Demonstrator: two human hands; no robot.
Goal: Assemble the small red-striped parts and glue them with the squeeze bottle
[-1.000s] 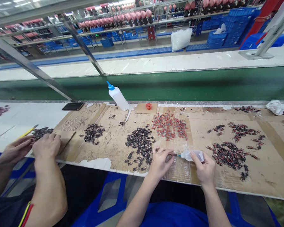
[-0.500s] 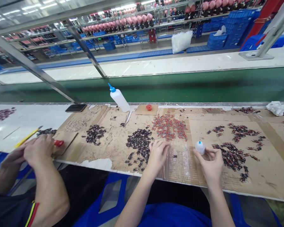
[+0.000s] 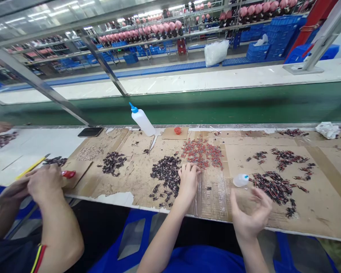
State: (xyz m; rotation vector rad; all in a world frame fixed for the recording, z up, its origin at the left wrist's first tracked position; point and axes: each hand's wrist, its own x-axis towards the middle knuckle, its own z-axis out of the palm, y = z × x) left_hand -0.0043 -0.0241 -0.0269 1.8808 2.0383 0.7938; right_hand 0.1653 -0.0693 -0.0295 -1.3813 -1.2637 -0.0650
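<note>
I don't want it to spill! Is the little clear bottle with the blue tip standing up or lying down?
Lying down: the small clear plastic bottle with a blue tip rests on its side on the brown cardboard sheet, tip pointing right.

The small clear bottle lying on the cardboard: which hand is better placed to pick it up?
Probably the right hand: it hovers open just below the small bottle, while the left hand rests farther away on the dark parts.
</note>
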